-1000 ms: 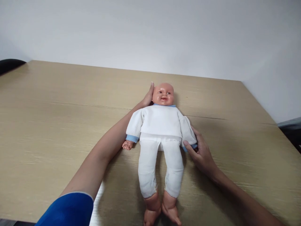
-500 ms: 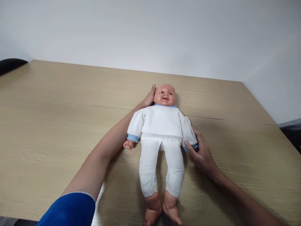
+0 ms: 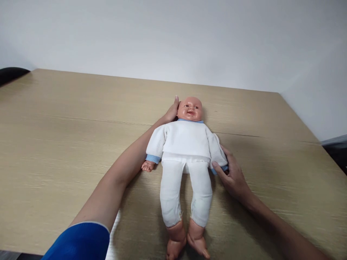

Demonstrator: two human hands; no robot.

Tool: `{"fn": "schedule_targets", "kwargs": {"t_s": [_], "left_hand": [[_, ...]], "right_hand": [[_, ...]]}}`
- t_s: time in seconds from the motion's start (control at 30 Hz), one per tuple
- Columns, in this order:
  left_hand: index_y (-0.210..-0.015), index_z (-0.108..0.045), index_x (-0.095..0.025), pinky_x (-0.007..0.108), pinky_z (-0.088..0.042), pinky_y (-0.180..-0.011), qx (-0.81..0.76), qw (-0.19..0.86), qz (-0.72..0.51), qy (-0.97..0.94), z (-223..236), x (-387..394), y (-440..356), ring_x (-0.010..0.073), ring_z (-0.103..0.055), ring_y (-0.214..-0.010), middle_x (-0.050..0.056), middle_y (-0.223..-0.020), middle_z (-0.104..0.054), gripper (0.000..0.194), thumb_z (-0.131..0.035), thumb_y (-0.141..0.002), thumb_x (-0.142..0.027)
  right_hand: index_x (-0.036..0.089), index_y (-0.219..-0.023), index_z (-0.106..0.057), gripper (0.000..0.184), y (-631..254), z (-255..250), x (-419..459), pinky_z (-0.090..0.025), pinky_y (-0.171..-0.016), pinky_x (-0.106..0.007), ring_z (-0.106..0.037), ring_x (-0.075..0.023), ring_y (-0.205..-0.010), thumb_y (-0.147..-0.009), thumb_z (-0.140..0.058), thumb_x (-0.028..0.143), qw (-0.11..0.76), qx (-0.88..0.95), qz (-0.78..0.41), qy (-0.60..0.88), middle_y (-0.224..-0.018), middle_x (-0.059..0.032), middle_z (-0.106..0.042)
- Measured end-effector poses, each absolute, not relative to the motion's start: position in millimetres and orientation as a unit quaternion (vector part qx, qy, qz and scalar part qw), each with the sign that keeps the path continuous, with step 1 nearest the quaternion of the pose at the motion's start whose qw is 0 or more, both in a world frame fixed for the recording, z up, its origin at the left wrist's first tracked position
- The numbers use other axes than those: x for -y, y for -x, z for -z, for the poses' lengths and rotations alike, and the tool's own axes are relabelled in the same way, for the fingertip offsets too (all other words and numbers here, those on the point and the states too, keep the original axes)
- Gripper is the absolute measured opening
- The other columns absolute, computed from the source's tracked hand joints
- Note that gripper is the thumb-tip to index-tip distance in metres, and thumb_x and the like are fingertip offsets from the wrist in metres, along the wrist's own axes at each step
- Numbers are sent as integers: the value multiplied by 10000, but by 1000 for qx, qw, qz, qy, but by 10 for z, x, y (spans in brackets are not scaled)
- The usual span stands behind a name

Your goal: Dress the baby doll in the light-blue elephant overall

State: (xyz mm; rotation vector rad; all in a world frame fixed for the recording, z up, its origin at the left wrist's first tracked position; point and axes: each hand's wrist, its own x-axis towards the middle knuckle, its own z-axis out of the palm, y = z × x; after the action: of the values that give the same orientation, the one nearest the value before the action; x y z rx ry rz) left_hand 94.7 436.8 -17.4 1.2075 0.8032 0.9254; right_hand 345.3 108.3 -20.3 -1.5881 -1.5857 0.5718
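Observation:
A baby doll (image 3: 186, 141) lies on its back on the wooden table, its feet towards me. It wears a white top with blue collar and cuffs, and white trousers; its feet are bare. My left hand (image 3: 172, 111) is at the doll's head, on the left side, with the thumb showing and the other fingers hidden behind the head. Around the cuff of the doll's sleeve on the right, my right hand (image 3: 233, 176) is closed, thumb in front and fingers behind. That sleeve covers the doll's hand.
The wooden table (image 3: 67, 155) has a thin seam running across it. Behind it stands a pale wall (image 3: 173, 39). Dark objects show at the far left (image 3: 12, 75) and right edge (image 3: 336, 151), too cut off to name.
Hardly anything differs. Both hands keep their places on the doll, and the view has shifted only very slightly.

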Motion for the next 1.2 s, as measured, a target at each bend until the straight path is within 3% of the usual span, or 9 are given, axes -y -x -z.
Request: {"fn": "schedule_targets", "kwargs": {"t_s": [0.57,0.77,0.97,1.07,1.2], "left_hand": [[-1298,-825,-172,509,-567,-1304,-355,615,-409,-573,160,-4403,-947,413,-764,-1457,201,-1278,-884,1122,-149,-1100,-1045],[-1268,-833,-200,527,-587,-1307,-355,631,-414,-552,165,-4397,-967,418,-772,-1468,187,-1270,-890,1044,-243,-1096,-1044],[-1202,-820,-237,613,-601,-1273,-350,667,-379,-538,71,-4294,-814,430,-789,-1387,198,-1267,-864,781,-475,-1119,-933],[-1177,-797,-213,608,-555,-1309,-409,579,-355,-610,-157,-4209,-616,421,-744,-1412,188,-1323,-840,586,-512,-1184,-725],[-1208,-773,-172,590,-384,-1433,-529,340,-356,-691,-528,-3898,-540,421,-631,-1509,212,-1479,-789,419,-572,-1173,-538]], "right_hand": [[181,-1701,-595,728,-3441,173,-1100,-606,-1307,-584,-728,-387,-1512,-1138,-726,623,390,637,-199,634,-1684,-230,-697],[192,-1690,-607,728,-3440,188,-1115,-607,-1295,-586,-731,-392,-1503,-1129,-727,640,398,634,-191,635,-1688,-223,-698],[197,-1688,-610,752,-3455,166,-1103,-594,-1292,-610,-727,-403,-1482,-1121,-717,680,410,625,-197,635,-1665,-222,-710],[205,-1653,-632,720,-3445,175,-1110,-601,-1269,-612,-732,-395,-1444,-1134,-681,702,427,610,-204,636,-1624,-218,-728],[220,-1742,-507,797,-3427,246,-1192,-532,-1359,-632,-664,-377,-1558,-1127,-683,695,475,587,-228,614,-1741,-229,-617]]}}
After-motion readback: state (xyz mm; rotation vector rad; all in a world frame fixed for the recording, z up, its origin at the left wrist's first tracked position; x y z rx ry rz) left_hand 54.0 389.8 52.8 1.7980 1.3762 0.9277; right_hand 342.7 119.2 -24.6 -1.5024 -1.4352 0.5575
